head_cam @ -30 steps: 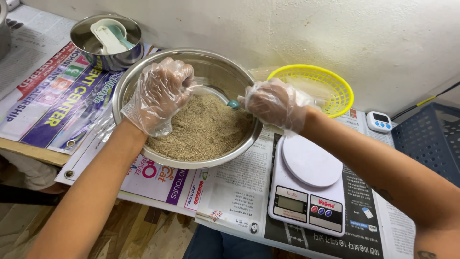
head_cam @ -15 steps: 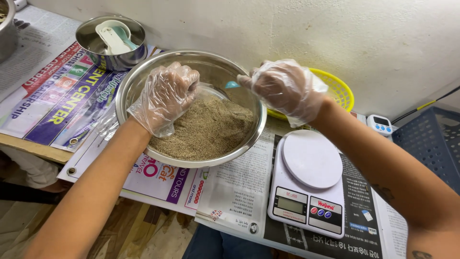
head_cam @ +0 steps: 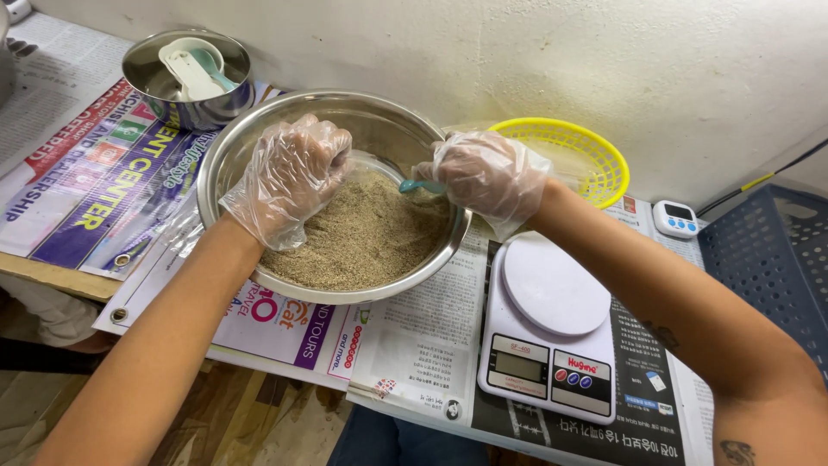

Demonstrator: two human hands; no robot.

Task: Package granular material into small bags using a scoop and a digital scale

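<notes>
White plastic first: the kitchen scale (head_cam: 552,332) sits nearest me on the newspaper-covered surface (head_cam: 414,345), its round platform bare. Just beyond it is the steel mixing bowl (head_cam: 332,194), holding a bed of brown grainy powder (head_cam: 362,237). My left hand (head_cam: 293,177), in a loose clear glove, is curled around what looks like a small clear cup inside the bowl, though the glove blurs its outline. My right hand (head_cam: 487,177), also gloved, is clenched on the handle of a teal spoon (head_cam: 420,185), the tip poised just above the powder near the bowl's right rim. I judge the main risk to be spillage: the spoon works close to the rim, so a jerk could flick powder onto the paper or the scale. The baggy gloves could also let the cup slip. Farther back stand a yellow basket (head_cam: 573,155), a small white timer (head_cam: 675,218) and a smaller steel bowl (head_cam: 188,78) of scoops.
</notes>
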